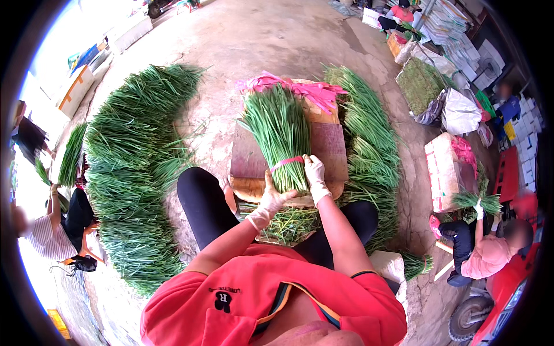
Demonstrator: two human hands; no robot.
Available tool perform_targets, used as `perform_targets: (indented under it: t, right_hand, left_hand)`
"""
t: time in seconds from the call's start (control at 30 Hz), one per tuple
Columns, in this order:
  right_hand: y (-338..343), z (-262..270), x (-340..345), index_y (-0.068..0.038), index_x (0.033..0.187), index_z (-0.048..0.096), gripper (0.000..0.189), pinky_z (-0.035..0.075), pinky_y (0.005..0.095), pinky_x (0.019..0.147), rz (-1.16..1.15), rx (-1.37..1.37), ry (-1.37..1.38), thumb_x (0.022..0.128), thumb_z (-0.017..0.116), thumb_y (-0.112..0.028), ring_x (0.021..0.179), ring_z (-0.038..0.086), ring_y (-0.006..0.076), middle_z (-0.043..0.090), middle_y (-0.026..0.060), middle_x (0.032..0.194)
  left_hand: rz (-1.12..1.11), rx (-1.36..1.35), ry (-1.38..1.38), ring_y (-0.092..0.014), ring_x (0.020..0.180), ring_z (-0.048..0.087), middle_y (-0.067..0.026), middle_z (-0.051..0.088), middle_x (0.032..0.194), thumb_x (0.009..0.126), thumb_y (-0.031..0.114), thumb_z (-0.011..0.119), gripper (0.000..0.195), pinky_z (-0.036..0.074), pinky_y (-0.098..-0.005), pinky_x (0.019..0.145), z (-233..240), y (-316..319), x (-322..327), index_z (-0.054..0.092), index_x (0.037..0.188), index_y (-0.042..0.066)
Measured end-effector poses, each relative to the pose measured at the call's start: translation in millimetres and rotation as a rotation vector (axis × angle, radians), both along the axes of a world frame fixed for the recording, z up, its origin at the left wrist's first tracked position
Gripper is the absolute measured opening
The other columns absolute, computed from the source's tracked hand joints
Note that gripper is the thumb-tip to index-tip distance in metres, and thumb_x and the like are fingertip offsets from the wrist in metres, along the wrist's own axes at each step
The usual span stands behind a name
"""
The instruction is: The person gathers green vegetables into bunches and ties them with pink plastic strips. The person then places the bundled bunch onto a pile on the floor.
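Note:
A thick bundle of garlic chives point(279, 129) lies on a board point(329, 145) before me, its leafy tips pointing away. A pink-red band point(286, 162) circles it near the pale cut ends. My gloved left hand point(272, 200) cups the lower left of the bundle, thumb stretched across beneath the cut ends. On the right side, my gloved right hand point(315, 174) grips the bundle where the band passes, fingertips at the band. Loose pink strips point(318, 93) are draped over the far end of the box point(322, 113) under the board.
Long heaps of chives line my left point(130, 173) and right point(372, 147). Leaf scraps point(290, 225) fill a container between my legs. Seated people work at left point(52, 238), right point(489, 255) and far right point(402, 15). A red vehicle's wheel point(469, 318) shows at lower right.

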State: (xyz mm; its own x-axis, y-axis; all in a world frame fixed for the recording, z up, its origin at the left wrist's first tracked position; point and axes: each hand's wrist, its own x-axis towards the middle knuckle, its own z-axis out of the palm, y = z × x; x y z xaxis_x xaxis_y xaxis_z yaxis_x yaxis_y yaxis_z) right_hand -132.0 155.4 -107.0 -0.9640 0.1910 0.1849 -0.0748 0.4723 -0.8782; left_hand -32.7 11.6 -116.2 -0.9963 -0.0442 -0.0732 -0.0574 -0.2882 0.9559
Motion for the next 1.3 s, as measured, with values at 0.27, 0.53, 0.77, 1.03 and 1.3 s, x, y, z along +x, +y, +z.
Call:
perform_targets:
  t: [0.27, 0.53, 0.77, 1.03, 1.3]
  right_hand:
    - [-2, 10, 1, 0.001, 0.070, 0.052, 0.033, 0.034, 0.0322, 0.049, 0.003, -0.084, -0.096, 0.087, 0.056, -0.028, 0.053, 0.033, 0.0149, 0.038, 0.0118, 0.054]
    - [3, 7, 2, 0.000, 0.067, 0.053, 0.032, 0.035, 0.0310, 0.049, 0.002, -0.154, -0.100, 0.086, 0.057, -0.026, 0.053, 0.036, 0.0133, 0.043, 0.0088, 0.053]
    - [0, 3, 1, -0.001, 0.066, 0.052, 0.031, 0.034, 0.0302, 0.048, 0.002, -0.211, -0.095, 0.086, 0.058, -0.024, 0.053, 0.035, 0.0125, 0.043, 0.0082, 0.053]
    - [2, -9, 1, -0.001, 0.066, 0.051, 0.031, 0.034, 0.0309, 0.048, -0.020, -0.246, -0.078, 0.086, 0.058, -0.024, 0.052, 0.035, 0.0129, 0.040, 0.0077, 0.052]
    - [-6, -8, -2, -0.001, 0.068, 0.054, 0.032, 0.035, 0.0323, 0.049, -0.020, -0.239, -0.027, 0.085, 0.058, -0.027, 0.051, 0.036, 0.0158, 0.045, 0.0123, 0.054]
  left_hand:
    - [0.070, -0.593, 0.085, -0.014, 0.063, 0.059, -0.0079, 0.063, 0.071, 0.073, 0.008, 0.068, 0.016, 0.047, -0.0276, 0.059, 27, -33, -5, 0.061, 0.087, 0.005]
    - [0.052, -0.997, 0.296, -0.022, 0.050, 0.057, -0.0104, 0.059, 0.058, 0.071, 0.013, 0.063, 0.011, 0.046, -0.0311, 0.052, 42, -37, -19, 0.058, 0.071, 0.003]
    - [0.119, -0.730, -0.049, -0.023, 0.048, 0.057, -0.0128, 0.057, 0.055, 0.068, 0.014, 0.061, 0.013, 0.046, -0.0321, 0.052, 40, -10, 8, 0.059, 0.066, 0.002]
    - [0.104, -0.960, 0.178, -0.019, 0.050, 0.054, -0.0065, 0.054, 0.058, 0.067, 0.016, 0.068, 0.024, 0.045, -0.0304, 0.051, 77, -26, 12, 0.059, 0.085, 0.003]
    - [-0.292, -0.650, 0.043, -0.011, 0.054, 0.056, -0.0057, 0.061, 0.062, 0.066, 0.015, 0.076, 0.025, 0.045, -0.0261, 0.050, 48, -41, -21, 0.061, 0.079, 0.001]
